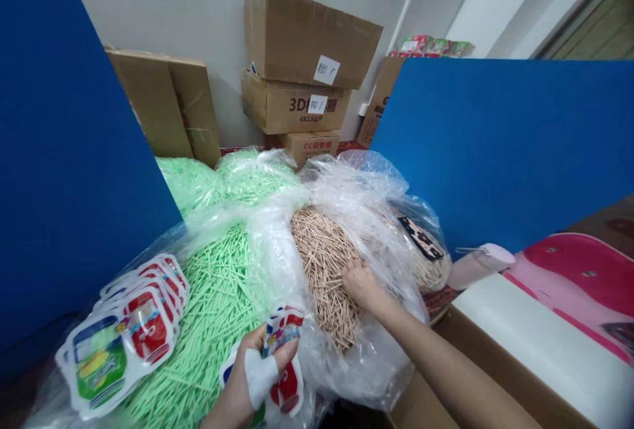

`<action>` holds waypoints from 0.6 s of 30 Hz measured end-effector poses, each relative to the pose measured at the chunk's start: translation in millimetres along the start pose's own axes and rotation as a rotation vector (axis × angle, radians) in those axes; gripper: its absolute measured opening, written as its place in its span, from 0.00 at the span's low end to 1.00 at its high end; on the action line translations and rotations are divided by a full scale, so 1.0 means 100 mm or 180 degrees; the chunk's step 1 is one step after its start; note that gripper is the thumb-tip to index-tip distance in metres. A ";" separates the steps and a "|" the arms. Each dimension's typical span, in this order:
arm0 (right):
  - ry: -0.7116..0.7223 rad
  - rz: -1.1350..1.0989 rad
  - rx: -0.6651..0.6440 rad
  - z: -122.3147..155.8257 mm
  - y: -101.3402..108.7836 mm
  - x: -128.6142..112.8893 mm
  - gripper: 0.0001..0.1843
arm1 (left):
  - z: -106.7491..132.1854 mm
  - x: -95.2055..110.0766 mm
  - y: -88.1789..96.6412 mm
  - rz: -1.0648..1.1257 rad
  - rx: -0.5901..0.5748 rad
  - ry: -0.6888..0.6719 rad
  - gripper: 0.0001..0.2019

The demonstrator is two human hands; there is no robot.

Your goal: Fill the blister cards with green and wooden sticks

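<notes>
My left hand (257, 371), with a white wrap around the thumb, is closed on several printed pouches (286, 323) in red, blue and white. They hang folded over a clear bag at the bottom centre. To the right, my right hand (364, 284) reaches into an open clear bag of thin brown sticks (323, 264); its curled fingers press into the sticks, and the fingertips are partly hidden. Pale green sticks (218, 284) fill the bag on the left. A fanned stack of similar pouches (106, 350) lies on top of them.
Blue panels (515, 145) stand on both sides. Cardboard boxes (307, 102) are stacked against the wall. At right are a pink bottle (478, 267), a pink plastic seat (579, 277) and an open carton (525, 343). A patterned dark case (421, 239) lies on a bag.
</notes>
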State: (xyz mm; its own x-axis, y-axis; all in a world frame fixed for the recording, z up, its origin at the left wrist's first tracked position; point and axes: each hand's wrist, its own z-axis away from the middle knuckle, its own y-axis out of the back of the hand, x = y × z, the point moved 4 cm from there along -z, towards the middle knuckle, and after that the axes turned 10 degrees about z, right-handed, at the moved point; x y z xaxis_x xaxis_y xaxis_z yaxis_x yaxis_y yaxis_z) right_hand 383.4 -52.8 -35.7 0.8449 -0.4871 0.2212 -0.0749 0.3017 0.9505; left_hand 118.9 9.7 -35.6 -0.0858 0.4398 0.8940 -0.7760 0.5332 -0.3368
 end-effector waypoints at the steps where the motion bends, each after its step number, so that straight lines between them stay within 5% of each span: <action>1: -0.0026 -0.0177 -0.0068 0.00 0.02 0.07 0.14 | 0.00 0.00 0.01 0.0010 0.0019 0.0014 0.19; 7: 0.0144 -0.1934 -0.0452 0.07 0.13 0.35 0.08 | -0.06 -0.01 0.00 0.0055 -0.0008 0.0053 0.19; 15: 0.0238 -0.4563 -0.0729 0.19 -0.21 -0.11 0.19 | -0.05 0.09 -0.08 -0.0149 -0.0052 -0.0013 0.17; 18: 0.0224 -0.5155 -0.0752 0.16 -0.18 -0.22 0.21 | -0.04 0.14 -0.08 -0.0190 -0.0051 -0.0036 0.16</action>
State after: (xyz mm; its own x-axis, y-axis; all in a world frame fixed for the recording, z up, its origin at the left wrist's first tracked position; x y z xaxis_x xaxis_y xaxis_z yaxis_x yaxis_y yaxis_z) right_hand 357.6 -60.6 -54.0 -0.0217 -0.3671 -0.9299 0.9329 -0.3419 0.1132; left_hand 126.2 14.9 -21.4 -0.0468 0.3989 0.9158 -0.7700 0.5697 -0.2874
